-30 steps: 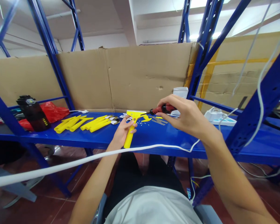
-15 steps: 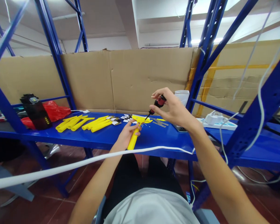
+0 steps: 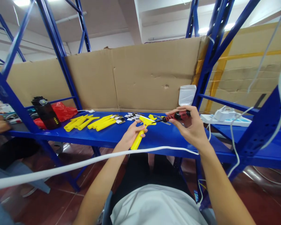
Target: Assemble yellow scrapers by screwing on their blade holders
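Note:
My left hand (image 3: 131, 132) is closed around the handle of a yellow plastic scraper (image 3: 137, 141), whose wide head points up and away from me. In my right hand (image 3: 194, 126) is a red and black screwdriver (image 3: 179, 116), its shaft lying nearly level and pointing left. The screwdriver's tip is at the right side of the scraper head; whether it touches is too small to tell. Behind the head lie black and white packets (image 3: 133, 116). Further left on the blue bench (image 3: 117, 135) are yellow scrapers with labelled heads (image 3: 105, 122) and several yellow handles (image 3: 77, 123).
A white cable (image 3: 96, 161) crosses in front of the bench edge. On the left stand a black bottle (image 3: 46, 114) and a red plastic bag (image 3: 65, 112). A white power strip (image 3: 227, 119) lies at the right, beside blue rack posts (image 3: 257, 125). A co-worker's arm (image 3: 0, 125) shows far left.
The screwdriver has swung from steeply upright to nearly level, and my right hand has moved right and lower. My left hand still holds the scraper. The view has shifted slightly.

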{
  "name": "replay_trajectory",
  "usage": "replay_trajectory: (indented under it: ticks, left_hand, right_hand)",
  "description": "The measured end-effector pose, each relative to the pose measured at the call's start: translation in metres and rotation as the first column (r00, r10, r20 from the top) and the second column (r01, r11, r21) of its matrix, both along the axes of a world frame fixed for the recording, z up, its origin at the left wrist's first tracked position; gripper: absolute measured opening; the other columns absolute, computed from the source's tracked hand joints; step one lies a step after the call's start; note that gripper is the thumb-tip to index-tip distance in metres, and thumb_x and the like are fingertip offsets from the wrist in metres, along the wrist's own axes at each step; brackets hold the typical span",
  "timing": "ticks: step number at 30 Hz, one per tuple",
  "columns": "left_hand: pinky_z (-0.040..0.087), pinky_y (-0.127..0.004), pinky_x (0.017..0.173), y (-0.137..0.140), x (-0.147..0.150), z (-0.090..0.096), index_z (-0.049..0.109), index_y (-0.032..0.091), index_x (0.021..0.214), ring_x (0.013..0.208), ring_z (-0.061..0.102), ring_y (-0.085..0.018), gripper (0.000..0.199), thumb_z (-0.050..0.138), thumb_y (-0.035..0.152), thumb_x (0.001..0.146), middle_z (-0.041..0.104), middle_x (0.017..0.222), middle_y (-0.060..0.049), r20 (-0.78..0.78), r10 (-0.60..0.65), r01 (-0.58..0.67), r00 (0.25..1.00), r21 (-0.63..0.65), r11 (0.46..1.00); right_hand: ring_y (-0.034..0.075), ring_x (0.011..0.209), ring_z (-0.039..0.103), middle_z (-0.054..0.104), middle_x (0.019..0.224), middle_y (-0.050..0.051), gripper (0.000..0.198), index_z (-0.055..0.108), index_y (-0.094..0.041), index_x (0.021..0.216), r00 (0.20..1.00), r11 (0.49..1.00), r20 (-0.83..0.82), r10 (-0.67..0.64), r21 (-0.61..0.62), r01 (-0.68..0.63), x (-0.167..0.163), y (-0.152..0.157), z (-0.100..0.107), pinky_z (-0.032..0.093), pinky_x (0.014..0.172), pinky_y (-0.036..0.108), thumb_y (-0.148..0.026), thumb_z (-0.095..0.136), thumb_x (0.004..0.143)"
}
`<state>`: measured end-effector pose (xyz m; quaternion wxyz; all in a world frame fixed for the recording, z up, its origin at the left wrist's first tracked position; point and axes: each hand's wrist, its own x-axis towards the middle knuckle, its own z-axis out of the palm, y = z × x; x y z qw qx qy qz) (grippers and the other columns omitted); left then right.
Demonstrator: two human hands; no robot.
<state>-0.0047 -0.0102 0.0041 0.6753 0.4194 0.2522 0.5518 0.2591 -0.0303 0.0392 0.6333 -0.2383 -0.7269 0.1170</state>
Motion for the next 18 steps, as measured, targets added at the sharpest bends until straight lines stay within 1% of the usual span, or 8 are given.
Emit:
replay_trajectory:
  ticks: [2, 4, 7, 9, 12, 13, 14, 18]
  left_hand:
    - [0.042, -0.018, 0.053, 0.0, 0.0, -0.001, 0.057, 0.021, 0.119, 0.076, 0.069, -0.015, 0.057, 0.089, 0.006, 0.074, 0.068, 0.104, -0.007, -0.026, -0.024, 0.024, 0.999, 0.014, 1.0]
    - [0.042, -0.019, 0.053, 0.0, -0.001, -0.001, 0.058, 0.021, 0.121, 0.076, 0.069, -0.015, 0.059, 0.09, 0.007, 0.074, 0.068, 0.104, -0.007, -0.048, -0.054, 0.055, 0.997, 0.026, 0.998]
    - [0.042, -0.019, 0.054, 0.001, -0.001, -0.001, 0.058, 0.021, 0.12, 0.075, 0.068, -0.014, 0.059, 0.092, 0.007, 0.073, 0.068, 0.104, -0.006, -0.041, -0.072, 0.073, 0.997, 0.025, 0.997]
    - [0.043, -0.019, 0.054, 0.002, -0.001, -0.001, 0.057, 0.021, 0.119, 0.075, 0.067, -0.013, 0.06, 0.092, 0.007, 0.073, 0.068, 0.105, -0.006, -0.03, -0.064, 0.064, 0.997, 0.016, 0.998]
    - [0.043, -0.018, 0.054, 0.005, -0.002, -0.002, 0.056, 0.021, 0.119, 0.075, 0.067, -0.013, 0.061, 0.093, 0.007, 0.073, 0.068, 0.104, -0.006, -0.031, -0.065, 0.065, 0.997, 0.01, 0.998]
    - [0.043, -0.018, 0.053, 0.005, -0.002, -0.002, 0.056, 0.021, 0.119, 0.075, 0.068, -0.013, 0.061, 0.092, 0.007, 0.073, 0.068, 0.103, -0.005, -0.033, -0.068, 0.068, 0.997, 0.013, 0.998]
    - [0.043, -0.018, 0.053, 0.006, -0.002, -0.003, 0.056, 0.021, 0.12, 0.076, 0.068, -0.013, 0.061, 0.092, 0.007, 0.074, 0.068, 0.103, -0.005, -0.034, -0.066, 0.066, 0.997, 0.019, 0.998]
    - [0.042, -0.017, 0.052, 0.008, -0.002, -0.004, 0.055, 0.021, 0.119, 0.074, 0.069, -0.014, 0.06, 0.091, 0.007, 0.073, 0.069, 0.101, -0.005, -0.02, -0.023, 0.024, 1.0, 0.029, 0.999]
  right_hand:
    - [0.029, 0.102, 0.081, 0.077, 0.109, 0.005, 0.048, 0.058, -0.03, 0.123, 0.988, 0.987, -0.036, -0.152, 0.045, 0.153, 0.002, -0.003, -0.002, 0.07, 0.096, 0.048, -0.042, 0.091, 0.09]
    - [0.028, 0.097, 0.081, 0.074, 0.108, 0.005, 0.047, 0.058, -0.029, 0.121, 0.975, 0.974, -0.055, -0.213, 0.064, 0.216, 0.002, -0.006, -0.002, 0.07, 0.095, 0.048, -0.04, 0.091, 0.09]
    - [0.028, 0.119, 0.079, 0.069, 0.139, 0.011, 0.04, 0.053, -0.03, 0.13, 0.998, 0.998, -0.016, -0.057, 0.04, 0.058, -0.001, -0.01, -0.001, 0.068, 0.104, 0.049, -0.035, 0.079, 0.1]
    - [0.028, 0.126, 0.077, 0.068, 0.145, 0.011, 0.042, 0.052, -0.031, 0.136, 1.0, 0.999, 0.005, 0.001, 0.053, -0.001, -0.004, -0.011, -0.002, 0.066, 0.107, 0.049, -0.032, 0.077, 0.102]
    - [0.026, 0.104, 0.081, 0.077, 0.113, 0.005, 0.047, 0.056, -0.031, 0.133, 0.989, 0.979, -0.02, -0.144, 0.145, 0.145, -0.007, -0.011, -0.003, 0.068, 0.097, 0.045, -0.03, 0.085, 0.096]
    - [0.025, 0.098, 0.081, 0.076, 0.105, 0.003, 0.047, 0.057, -0.03, 0.13, 0.982, 0.968, -0.035, -0.187, 0.162, 0.19, -0.007, -0.01, -0.003, 0.069, 0.094, 0.043, -0.03, 0.087, 0.094]
    - [0.024, 0.096, 0.08, 0.075, 0.105, 0.003, 0.046, 0.057, -0.03, 0.128, 0.98, 0.967, -0.038, -0.198, 0.159, 0.201, -0.007, -0.009, -0.004, 0.069, 0.093, 0.043, -0.03, 0.087, 0.094]
    - [0.027, 0.123, 0.077, 0.066, 0.146, 0.012, 0.046, 0.051, -0.03, 0.134, 0.999, 0.997, 0.025, -0.02, 0.069, 0.018, -0.006, -0.004, -0.007, 0.067, 0.106, 0.046, -0.032, 0.08, 0.098]
